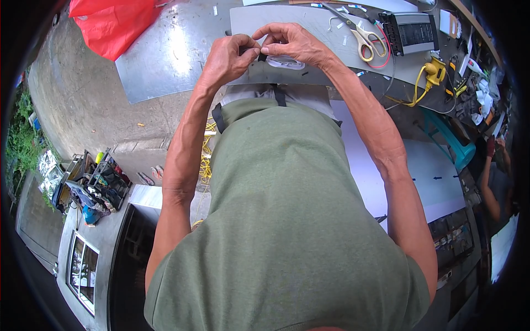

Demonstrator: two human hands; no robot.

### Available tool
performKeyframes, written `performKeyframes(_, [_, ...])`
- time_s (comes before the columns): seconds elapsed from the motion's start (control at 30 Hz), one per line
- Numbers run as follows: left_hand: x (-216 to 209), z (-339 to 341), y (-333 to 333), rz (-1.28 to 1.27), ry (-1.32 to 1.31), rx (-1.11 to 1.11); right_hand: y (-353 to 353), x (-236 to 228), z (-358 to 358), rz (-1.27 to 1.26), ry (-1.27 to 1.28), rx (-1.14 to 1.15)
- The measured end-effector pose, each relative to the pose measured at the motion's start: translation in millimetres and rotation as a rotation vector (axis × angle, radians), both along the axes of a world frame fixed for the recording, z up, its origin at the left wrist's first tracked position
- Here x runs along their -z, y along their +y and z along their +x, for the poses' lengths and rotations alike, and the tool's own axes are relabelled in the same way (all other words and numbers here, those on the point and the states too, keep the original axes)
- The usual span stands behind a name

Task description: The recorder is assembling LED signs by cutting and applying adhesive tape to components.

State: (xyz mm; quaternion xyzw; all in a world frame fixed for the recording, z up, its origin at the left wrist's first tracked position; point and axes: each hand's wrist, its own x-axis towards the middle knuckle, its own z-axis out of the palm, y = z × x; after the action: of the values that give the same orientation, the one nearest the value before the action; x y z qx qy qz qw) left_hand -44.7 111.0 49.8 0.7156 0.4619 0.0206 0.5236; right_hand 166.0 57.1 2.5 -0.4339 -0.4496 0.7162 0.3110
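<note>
Both my hands meet over the near edge of a grey metal table (160,66). My left hand (233,55) is closed in a pinch, its thumb and fingers turned toward the right hand. My right hand (290,44) pinches too, thumb against fingers. A small black piece (262,56) shows between the fingertips of the two hands; its kind is too small to make out. Just under my right hand lies a clear oval plastic container (287,63), partly covered by the hand.
Scissors with cream handles (369,47) lie right of my hands, beside a black boxy device (411,33) with red wire. A yellow plug and cord (433,74) sit at the table's right edge. A red plastic bag (113,25) is at far left; a teal stool (450,138) stands below right.
</note>
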Motion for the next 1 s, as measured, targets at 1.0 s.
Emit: performKeyframes(1.0, [2, -8, 12, -0.323, -0.059, -0.013, -21, -6, 2, 0.254, -0.43, 0.046])
